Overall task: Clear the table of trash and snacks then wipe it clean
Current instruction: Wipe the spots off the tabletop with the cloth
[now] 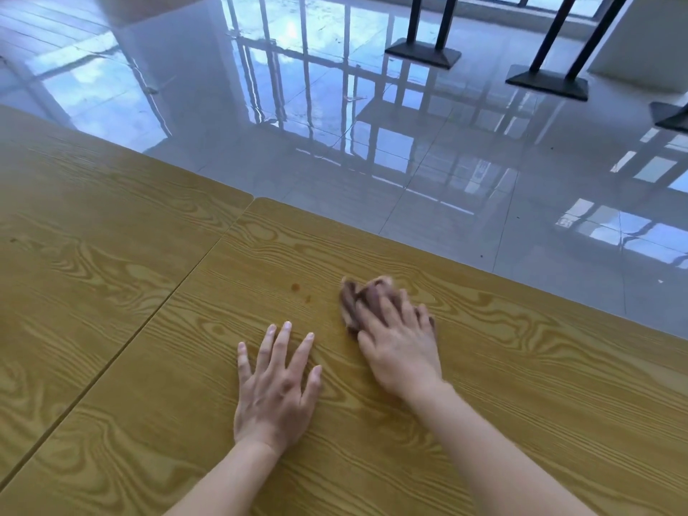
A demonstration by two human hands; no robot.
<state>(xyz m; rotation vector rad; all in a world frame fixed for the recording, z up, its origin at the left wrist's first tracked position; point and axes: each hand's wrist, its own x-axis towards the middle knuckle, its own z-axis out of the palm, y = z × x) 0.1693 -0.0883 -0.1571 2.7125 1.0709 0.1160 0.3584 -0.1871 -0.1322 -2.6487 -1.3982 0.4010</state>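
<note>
No trash/snacks showing on counter [521, 385]; wiping underway. Right hand [400, 348] pressing flat on brown cloth [352, 299], left hand [277, 385] spread, bracing. Stain spots [296, 287] just left of cloth, remaining.

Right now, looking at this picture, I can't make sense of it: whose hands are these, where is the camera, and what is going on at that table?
There is no machine here. A person wears a wide-angle camera on the head, looking forward and down, so you see their own two bare hands from above. The left hand lies flat with fingers spread on the wooden table, holding nothing. The right hand presses a brown cloth onto the table; it looks blurred, which suggests wiping. Just left of the cloth are small brownish spots on the wood. No trash or snacks show on the part of the table in view. A second tabletop adjoins on the left. Beyond lies a shiny tiled floor with dark table stands.
</note>
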